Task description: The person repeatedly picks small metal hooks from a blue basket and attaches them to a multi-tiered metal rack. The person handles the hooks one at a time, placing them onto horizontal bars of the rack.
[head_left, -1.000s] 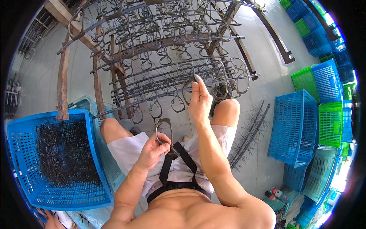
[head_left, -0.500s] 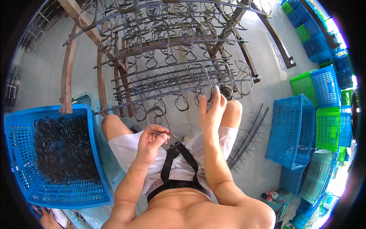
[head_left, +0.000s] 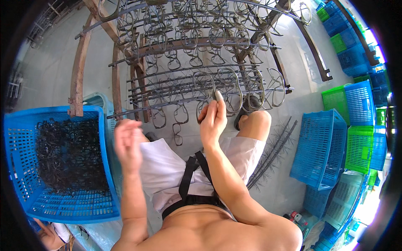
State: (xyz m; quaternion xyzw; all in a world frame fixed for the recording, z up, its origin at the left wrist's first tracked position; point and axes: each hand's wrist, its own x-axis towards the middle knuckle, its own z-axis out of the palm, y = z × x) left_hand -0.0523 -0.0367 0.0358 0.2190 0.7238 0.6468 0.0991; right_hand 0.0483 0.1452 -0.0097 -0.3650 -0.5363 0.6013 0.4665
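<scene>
- Sat on the floor, white shorts (head_left: 167,167) and black strap (head_left: 190,171) nearest, bare knee (head_left: 257,123) out to the right.
- Left hand (head_left: 127,142) blurred above the lap, just beside the blue crate (head_left: 104,167); whether open or holding anything could not be told.
- Crate heaped with dark wire pieces (head_left: 69,157), lying to the left, closer to that hand than to the other.
- Right hand (head_left: 213,119) raised ahead of the lap, fingers (head_left: 217,97) pinched on a wire loop (head_left: 205,85) at the near edge of the rod rack (head_left: 201,79).
- Rack straight ahead and just beyond the right hand, its thin rods running left to right, oval loops hanging in rows.
- One dangling loop (head_left: 178,136) hung low between the two hands, partly crossing the way from crate to rack.
- Loose rod bundle (head_left: 272,150) on the floor right of the knee.
- Rusty curved frame bars (head_left: 79,71) farther left, stacked blue and green crates (head_left: 351,125) far right.
</scene>
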